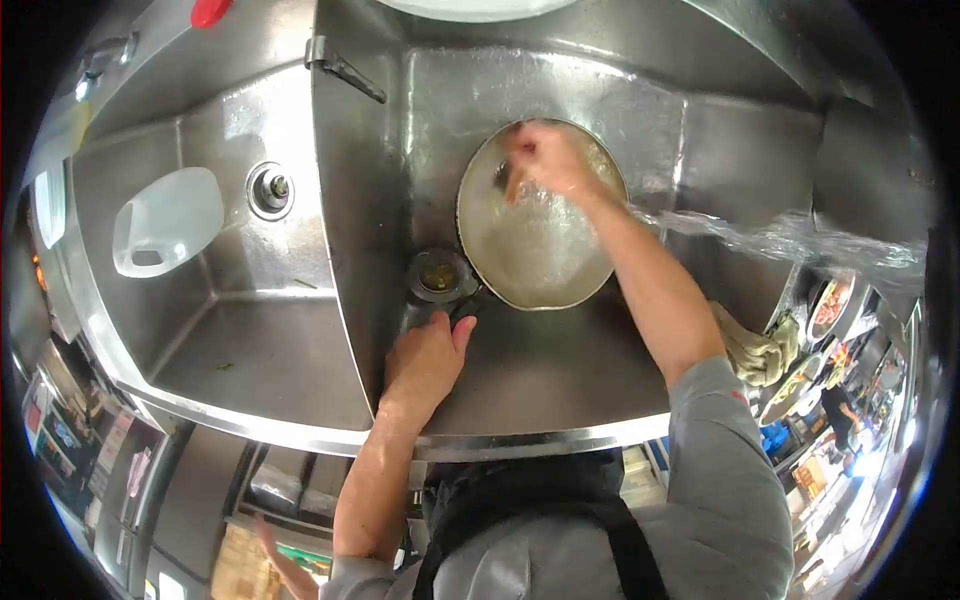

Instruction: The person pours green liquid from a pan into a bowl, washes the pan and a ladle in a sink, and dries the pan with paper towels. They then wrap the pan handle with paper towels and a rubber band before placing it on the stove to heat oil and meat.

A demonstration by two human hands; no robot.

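Observation:
A large round frying pan (540, 240) lies in the right sink basin (560, 375), its pale inside facing up and looking wet. My left hand (428, 358) is closed around the pan's dark handle (466, 308), at the pan's lower left. Over the upper part of the pan is my right hand (548, 158), its fingers closed and blurred by motion. Something dark and brownish shows under those fingers, too smeared to name. The drain (438, 278) of this basin sits just left of the pan, above my left hand.
A metal divider (345, 230) separates the left basin, where a translucent plastic jug (170, 222) lies near another drain (271, 190). Clear plastic film (800, 240) stretches along the right. A khaki cloth (755, 350) hangs near my right elbow. Another person's hand (268, 540) shows at lower left.

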